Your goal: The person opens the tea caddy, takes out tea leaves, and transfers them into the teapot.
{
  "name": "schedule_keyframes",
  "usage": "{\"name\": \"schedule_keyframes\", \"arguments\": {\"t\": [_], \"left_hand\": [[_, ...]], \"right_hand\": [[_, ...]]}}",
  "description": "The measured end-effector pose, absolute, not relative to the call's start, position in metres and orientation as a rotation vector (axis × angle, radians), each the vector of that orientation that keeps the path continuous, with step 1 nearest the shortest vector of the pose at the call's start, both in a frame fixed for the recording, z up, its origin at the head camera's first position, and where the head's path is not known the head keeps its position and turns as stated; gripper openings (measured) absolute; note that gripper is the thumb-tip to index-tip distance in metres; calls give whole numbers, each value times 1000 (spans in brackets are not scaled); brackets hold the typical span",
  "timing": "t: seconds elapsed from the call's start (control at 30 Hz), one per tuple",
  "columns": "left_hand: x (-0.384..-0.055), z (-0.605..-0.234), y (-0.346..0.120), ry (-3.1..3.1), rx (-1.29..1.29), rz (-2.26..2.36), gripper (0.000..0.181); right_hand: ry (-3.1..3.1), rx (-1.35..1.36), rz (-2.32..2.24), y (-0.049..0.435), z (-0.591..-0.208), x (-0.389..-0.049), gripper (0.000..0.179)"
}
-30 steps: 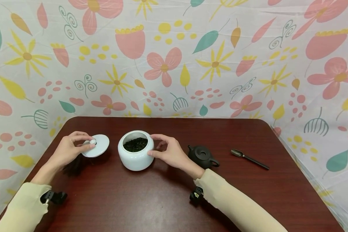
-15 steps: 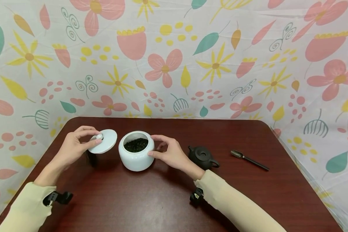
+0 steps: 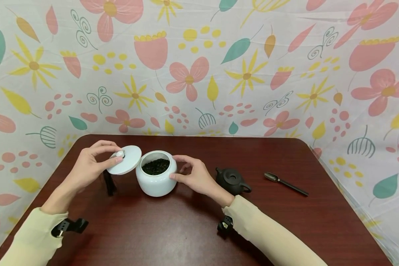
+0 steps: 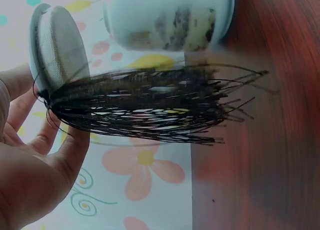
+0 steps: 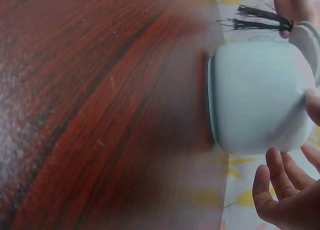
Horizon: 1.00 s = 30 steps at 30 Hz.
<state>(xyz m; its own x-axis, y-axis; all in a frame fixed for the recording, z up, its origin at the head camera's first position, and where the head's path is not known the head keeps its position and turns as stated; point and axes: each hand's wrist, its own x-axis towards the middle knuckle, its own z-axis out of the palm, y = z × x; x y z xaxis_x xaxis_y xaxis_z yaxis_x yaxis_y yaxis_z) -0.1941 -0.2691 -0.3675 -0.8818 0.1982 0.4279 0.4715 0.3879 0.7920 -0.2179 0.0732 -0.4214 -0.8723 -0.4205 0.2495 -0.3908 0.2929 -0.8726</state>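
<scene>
My left hand [image 3: 88, 166] pinches the small knob of a round white lid [image 3: 131, 164], which hangs tilted in the air just left of the jar's mouth. A black tassel [image 4: 145, 105] dangles from the lid; the left wrist view also shows the lid's pale underside [image 4: 62, 47]. The white porcelain tea jar [image 3: 157, 186] stands upright on the table, uncovered, with dark loose tea leaves [image 3: 156, 167] inside. On its right side my right hand [image 3: 197, 175] steadies it, thumb and forefinger at the shoulder near the rim. Other fingers stay loosely bent beside the wall [image 5: 262, 95].
A small dark teapot [image 3: 232, 179] sits behind my right wrist, its handle toward the right. Farther right lies a tea scoop [image 3: 286, 183] with a dark handle. The dark red wooden table [image 3: 166, 232] ends at a floral cloth backdrop [image 3: 189, 44].
My left hand has carried the lid up and rightward, from left of the jar to beside its rim, the tassel swinging along. My right hand and the jar have stayed put.
</scene>
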Motion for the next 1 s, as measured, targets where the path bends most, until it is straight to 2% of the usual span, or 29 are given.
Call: {"name": "schedule_keyframes", "arguments": {"t": [0.5, 1.0], "left_hand": [[-196, -358, -250, -2378, -622, -1535, 20], [-200, -357, -233, -2341, -610, -1799, 23]], "right_hand": [[2482, -815, -1711, 73, -422, -218, 54], [2486, -782, -1696, 73, -420, -216, 54]]}}
